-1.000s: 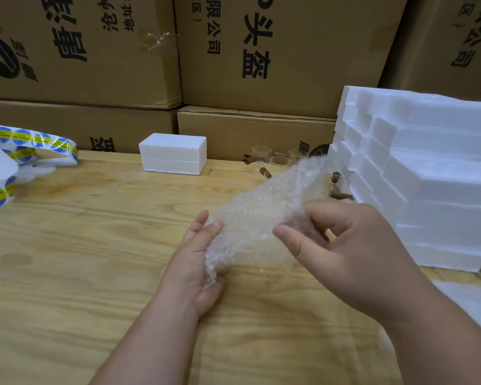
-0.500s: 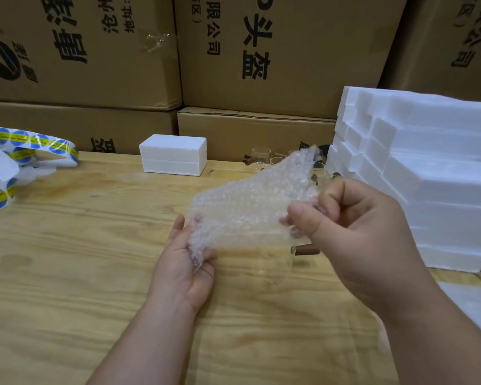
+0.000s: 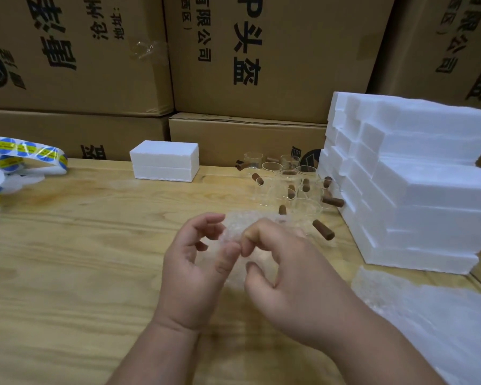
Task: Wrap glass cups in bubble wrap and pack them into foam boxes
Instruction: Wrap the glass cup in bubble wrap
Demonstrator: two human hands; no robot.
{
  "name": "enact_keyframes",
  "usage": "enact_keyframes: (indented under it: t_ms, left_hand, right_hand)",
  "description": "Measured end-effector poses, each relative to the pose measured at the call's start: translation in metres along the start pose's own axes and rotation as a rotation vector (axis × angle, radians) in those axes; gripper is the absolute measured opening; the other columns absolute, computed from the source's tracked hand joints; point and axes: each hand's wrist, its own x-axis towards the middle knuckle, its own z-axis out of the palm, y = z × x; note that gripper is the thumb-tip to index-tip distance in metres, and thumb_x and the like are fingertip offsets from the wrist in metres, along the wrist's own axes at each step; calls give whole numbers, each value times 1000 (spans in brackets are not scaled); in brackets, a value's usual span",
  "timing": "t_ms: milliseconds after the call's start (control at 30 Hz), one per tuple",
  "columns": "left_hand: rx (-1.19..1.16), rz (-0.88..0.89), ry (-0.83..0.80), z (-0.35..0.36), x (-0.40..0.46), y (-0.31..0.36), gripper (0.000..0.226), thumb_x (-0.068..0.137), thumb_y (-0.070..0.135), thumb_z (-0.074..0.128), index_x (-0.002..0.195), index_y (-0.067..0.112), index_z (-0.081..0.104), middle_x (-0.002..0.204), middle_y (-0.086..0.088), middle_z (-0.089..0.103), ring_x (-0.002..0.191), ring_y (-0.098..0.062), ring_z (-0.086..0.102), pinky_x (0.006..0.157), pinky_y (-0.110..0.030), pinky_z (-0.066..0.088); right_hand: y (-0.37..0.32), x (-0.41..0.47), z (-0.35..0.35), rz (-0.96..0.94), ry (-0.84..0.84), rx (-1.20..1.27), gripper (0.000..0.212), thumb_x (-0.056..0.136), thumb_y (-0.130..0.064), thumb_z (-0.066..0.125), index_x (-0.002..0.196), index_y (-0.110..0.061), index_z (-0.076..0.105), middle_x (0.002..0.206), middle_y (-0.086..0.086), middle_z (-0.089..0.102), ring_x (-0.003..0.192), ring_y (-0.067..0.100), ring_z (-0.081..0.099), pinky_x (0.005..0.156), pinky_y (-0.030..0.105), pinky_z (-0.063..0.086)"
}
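A bubble wrap bundle (image 3: 235,227) sits between my two hands at the table's middle, and a glass cup inside it cannot be made out. My left hand (image 3: 190,270) curls round the bundle's left side with its thumb on the front. My right hand (image 3: 286,276) covers the bundle's right side with fingers curled onto the wrap. A brown wooden handle (image 3: 323,229) sticks out just right of my right hand. Several clear glass cups (image 3: 282,184) with brown handles stand behind. A single white foam box (image 3: 165,163) stands at the back.
A tall stack of white foam boxes (image 3: 417,184) fills the right side. Loose bubble wrap sheets (image 3: 442,320) lie at the front right. A roll of blue and yellow stickers (image 3: 14,159) lies at the far left. Cardboard cartons (image 3: 261,51) wall off the back of the wooden table (image 3: 67,259).
The sheet held up and spread between my hands has come down and closed into a bundle. Both hands have moved together over it.
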Motion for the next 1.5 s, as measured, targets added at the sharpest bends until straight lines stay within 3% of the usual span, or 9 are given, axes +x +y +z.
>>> enact_keyframes:
  t_ms: [167, 367, 600, 833, 967, 1033, 1200, 1300, 1500]
  left_hand:
    - [57, -13, 16, 1, 0, 0, 39, 72, 51, 77, 109, 44, 67, 107, 6, 71, 104, -23, 67, 93, -58, 52]
    - [83, -54, 192, 0, 1, -4, 28, 81, 22, 67, 98, 44, 69, 93, 13, 73, 90, -9, 66, 84, -28, 53]
    - [203, -32, -1, 1, -3, -2, 43, 70, 54, 77, 109, 40, 65, 102, 14, 69, 105, -11, 65, 91, -23, 48]
    - [264, -134, 262, -2, 0, -9, 31, 89, 17, 72, 100, 45, 66, 89, 16, 71, 90, -4, 66, 77, -21, 52]
    - [294, -213, 203, -2, 0, -9, 44, 86, 12, 56, 106, 51, 61, 95, 23, 75, 76, -6, 68, 59, -21, 50]
    - [304, -272, 114, -3, -1, -8, 55, 72, 17, 48, 110, 56, 58, 100, 21, 75, 61, -7, 65, 51, -20, 50]
    - [446, -328, -51, -3, -4, -7, 43, 65, 43, 53, 105, 58, 60, 107, 24, 65, 95, 5, 61, 81, -23, 51]
    - [650, -280, -132, -1, -5, -6, 39, 65, 67, 58, 101, 53, 60, 95, 24, 58, 104, 4, 49, 90, -28, 45]
    - [668, -429, -224, 1, -3, -1, 48, 68, 47, 51, 115, 53, 55, 100, 24, 61, 103, -9, 60, 100, -40, 49]
  right_hand:
    - [-12, 1, -3, 98, -25, 584, 25, 80, -17, 57, 92, -37, 49, 101, -21, 69, 80, 3, 58, 70, 20, 50]
    - [-5, 3, 2, 200, 106, 529, 30, 84, -15, 52, 96, -42, 55, 108, -17, 74, 102, 6, 67, 66, 22, 52]
    - [2, 0, 8, 266, -45, 675, 27, 92, -35, 42, 103, -33, 67, 112, -2, 74, 112, 11, 66, 99, 35, 48]
    - [19, 3, 8, 298, 284, 183, 20, 87, -25, 50, 94, -41, 60, 90, -22, 66, 54, 11, 55, 48, 14, 42]
    - [32, -1, 13, 345, -148, -300, 31, 83, -26, 48, 109, -43, 51, 144, -25, 41, 126, 3, 32, 109, 32, 26]
    - [37, -4, 17, 368, -232, -412, 46, 83, -23, 49, 125, -44, 45, 162, -18, 17, 144, 6, 13, 117, 40, 3]
    - [40, -6, 17, 410, -152, -542, 38, 83, -51, 59, 121, -48, 50, 121, -22, 37, 128, 8, 29, 96, 35, 5]
    - [36, -2, 13, 481, -119, -561, 21, 82, -61, 61, 88, -40, 60, 99, -19, 46, 114, 7, 43, 86, 34, 12]
    - [20, 5, -22, 558, 96, -372, 31, 76, -63, 69, 67, -34, 61, 82, -18, 57, 70, -2, 54, 62, 26, 41]
